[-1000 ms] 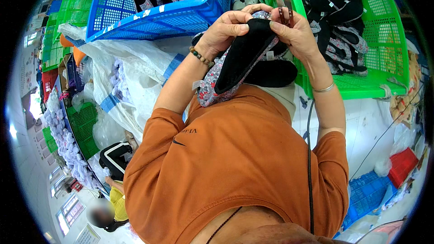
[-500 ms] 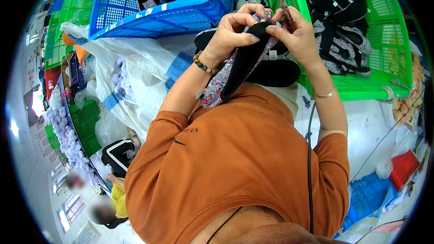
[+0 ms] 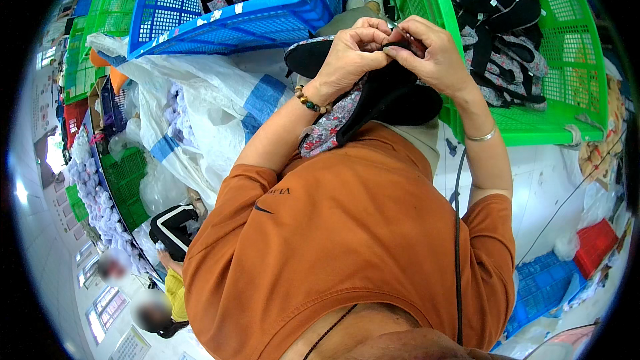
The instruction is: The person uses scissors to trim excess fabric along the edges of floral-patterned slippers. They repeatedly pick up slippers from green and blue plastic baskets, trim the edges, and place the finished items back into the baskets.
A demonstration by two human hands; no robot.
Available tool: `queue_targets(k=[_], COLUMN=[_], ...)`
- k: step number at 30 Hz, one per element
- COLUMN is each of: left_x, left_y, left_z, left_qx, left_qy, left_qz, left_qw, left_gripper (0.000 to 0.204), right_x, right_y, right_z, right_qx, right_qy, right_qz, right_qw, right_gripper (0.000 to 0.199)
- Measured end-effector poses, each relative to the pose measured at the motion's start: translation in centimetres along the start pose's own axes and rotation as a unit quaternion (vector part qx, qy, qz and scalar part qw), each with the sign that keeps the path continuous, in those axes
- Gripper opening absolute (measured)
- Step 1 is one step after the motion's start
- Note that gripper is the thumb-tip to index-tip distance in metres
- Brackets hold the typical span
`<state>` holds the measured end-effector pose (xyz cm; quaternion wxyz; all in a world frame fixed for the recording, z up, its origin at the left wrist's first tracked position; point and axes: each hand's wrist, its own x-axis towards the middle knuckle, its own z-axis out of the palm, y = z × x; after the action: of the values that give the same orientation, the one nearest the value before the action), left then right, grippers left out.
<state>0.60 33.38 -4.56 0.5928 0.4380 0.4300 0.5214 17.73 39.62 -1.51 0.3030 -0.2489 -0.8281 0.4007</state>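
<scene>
Above my lap, my left hand (image 3: 352,57) pinches the upper end of a floral cloth slipper with black lining (image 3: 341,117). Close beside it, my right hand (image 3: 430,57) grips the same end between thumb and fingers. A small metal tool that looks like thread snips (image 3: 392,25) shows at the right hand's fingertips, mostly hidden by the fingers. Another slipper's black sole (image 3: 410,107) lies under the held one, across my lap. A further black sole piece (image 3: 307,60) sticks out left of my left hand.
Ahead stands a blue crate (image 3: 227,30) of slippers; a green crate (image 3: 507,127) at the right holds more. White plastic sacking (image 3: 213,100) spreads at the left. A black cord (image 3: 457,240) hangs over my right side. Someone in a yellow top (image 3: 175,293) sits at the far left.
Both hands have drawn closer together at the slipper's end. The snips have turned from upright above the right hand to low at the fingertips. The slipper's black side is bunched more.
</scene>
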Motion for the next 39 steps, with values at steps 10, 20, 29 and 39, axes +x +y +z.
queue_targets(k=[10, 20, 29, 39], left_x=[0.2, 0.0, 0.1, 0.4], left_y=[-0.1, -0.7, -1.0, -1.4], left_z=[0.3, -1.7, -1.9, -1.5], left_qx=[-0.003, -0.053, -0.065, -0.173], left_qy=[0.012, 0.063, 0.102, 0.112], left_qz=[-0.013, -0.004, -0.001, -0.062], left_qw=[1.000, 0.997, 0.993, 0.977], left_gripper=[0.014, 0.013, 0.012, 0.016], right_x=[-0.3, -0.5, -0.6, -0.5], right_y=[1.8, 0.6, -0.3, 0.2], right_z=[-0.5, -2.1, -1.1, -0.5], right_qx=[0.220, -0.120, -0.309, -0.336], right_qy=[0.118, 0.104, 0.050, 0.049], right_qz=[0.124, 0.001, -0.047, -0.017], right_qw=[0.960, 0.987, 0.949, 0.940], right_gripper=[0.017, 0.037, 0.037, 0.039])
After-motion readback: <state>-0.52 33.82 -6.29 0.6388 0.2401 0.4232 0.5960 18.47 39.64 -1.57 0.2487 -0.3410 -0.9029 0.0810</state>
